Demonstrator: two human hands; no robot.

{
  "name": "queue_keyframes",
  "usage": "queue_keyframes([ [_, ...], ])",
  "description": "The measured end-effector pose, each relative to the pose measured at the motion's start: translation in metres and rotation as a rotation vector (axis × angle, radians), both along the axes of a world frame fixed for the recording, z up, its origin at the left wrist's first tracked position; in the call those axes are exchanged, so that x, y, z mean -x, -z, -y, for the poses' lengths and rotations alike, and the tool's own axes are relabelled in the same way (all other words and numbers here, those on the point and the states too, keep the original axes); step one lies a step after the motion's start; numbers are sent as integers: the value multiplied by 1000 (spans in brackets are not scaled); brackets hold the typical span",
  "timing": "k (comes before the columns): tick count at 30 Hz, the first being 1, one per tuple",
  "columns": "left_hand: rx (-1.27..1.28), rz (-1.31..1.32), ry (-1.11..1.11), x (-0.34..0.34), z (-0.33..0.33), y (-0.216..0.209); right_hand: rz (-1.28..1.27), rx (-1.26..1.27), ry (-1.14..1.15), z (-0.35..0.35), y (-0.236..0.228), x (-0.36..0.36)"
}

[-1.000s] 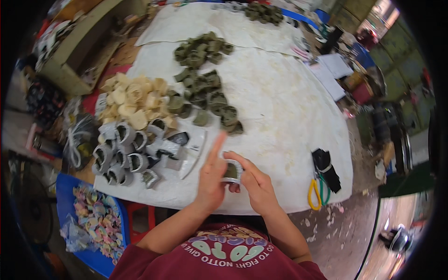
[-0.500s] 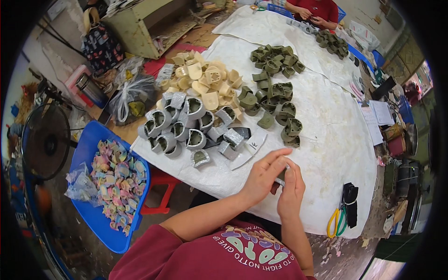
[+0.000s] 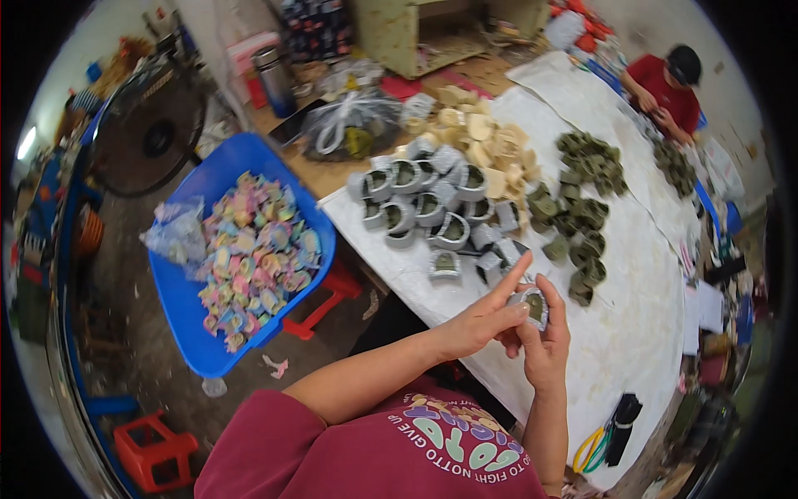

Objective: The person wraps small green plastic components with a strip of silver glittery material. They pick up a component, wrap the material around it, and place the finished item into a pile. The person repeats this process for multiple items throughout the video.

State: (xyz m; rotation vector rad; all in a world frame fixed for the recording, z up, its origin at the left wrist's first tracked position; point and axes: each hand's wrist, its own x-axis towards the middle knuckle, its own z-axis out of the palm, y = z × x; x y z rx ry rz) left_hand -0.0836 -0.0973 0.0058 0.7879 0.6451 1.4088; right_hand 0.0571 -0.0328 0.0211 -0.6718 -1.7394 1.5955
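In front of me, both hands hold one small rounded piece with a silver-grey rim and an olive-green inside. My left hand presses its thumb on the rim, the index finger stretched out past it. Fingers and thumb of my right hand wrap the piece from the other side. Beyond the hands lies a heap of similar silver-grey pieces, one of them apart at its near edge. Behind that heap are cream pieces, and to the right several olive-green pieces lie in clusters.
A white cloth covers the table. Scissors with coloured handles lie beside a black bundle near its front edge. At left stand a blue basin of pastel pieces, a fan and a red stool. A co-worker sits far right.
My view has swung left, showing more of the basin and the floor. The piece in my hands has turned so its olive-green inside faces me. My left index finger now points outward.
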Motion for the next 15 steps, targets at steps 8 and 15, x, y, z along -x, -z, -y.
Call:
queue_keyframes([
  [8,-77,-152,-192,29,0,16,155,-465,69,-12,18,37],
  [15,-174,-321,-442,83,40,-2,264,-579,333,-81,51,71],
])
